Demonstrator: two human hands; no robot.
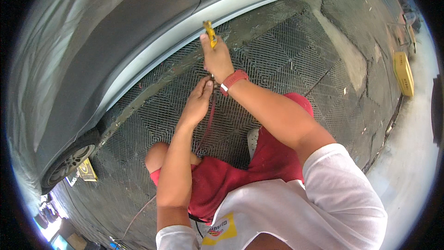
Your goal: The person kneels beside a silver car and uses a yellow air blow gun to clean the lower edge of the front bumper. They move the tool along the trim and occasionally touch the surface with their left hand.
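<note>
Head view: the right hand [217, 59] is gripping the yellow tool [210, 35], its long axis pointing forward toward the silver sill [178, 32] — this hand being nearer. The left hand [196, 104] is pinching the red hose [211, 115] just behind.

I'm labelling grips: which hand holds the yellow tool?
The right hand wearing the red wristband holds the yellow tool; the bare-wristed left hand is at the reddish hose.
</note>
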